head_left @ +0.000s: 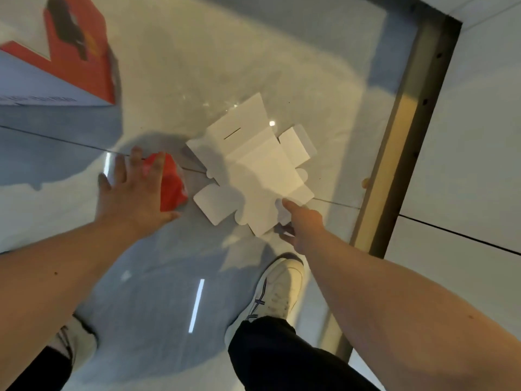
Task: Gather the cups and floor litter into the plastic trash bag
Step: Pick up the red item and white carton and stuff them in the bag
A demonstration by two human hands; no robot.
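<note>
We look straight down at a glossy grey tiled floor [225, 52]. A flattened white carton [253, 170] lies unfolded on it, its flaps spread out, straddling a tile joint. Our right hand [303, 224] is at the carton's near edge: the thumb lies on top of the flap, and fingers show beneath it, so the hand appears pinched on that edge, though the grip is partly hidden. Our left hand [132, 190] hovers with fingers spread apart over a crumpled red wrapper [172, 184], which sits just beside the carton's left flaps; we cannot tell whether the fingers touch it.

To the right a dark metal door track [406, 131] runs diagonally, near the carton's right side. At upper left stands a red and white box [79, 52], well apart from the litter. Bare floor lies open beyond the carton. Our white shoe [277, 292] stands just behind the right hand.
</note>
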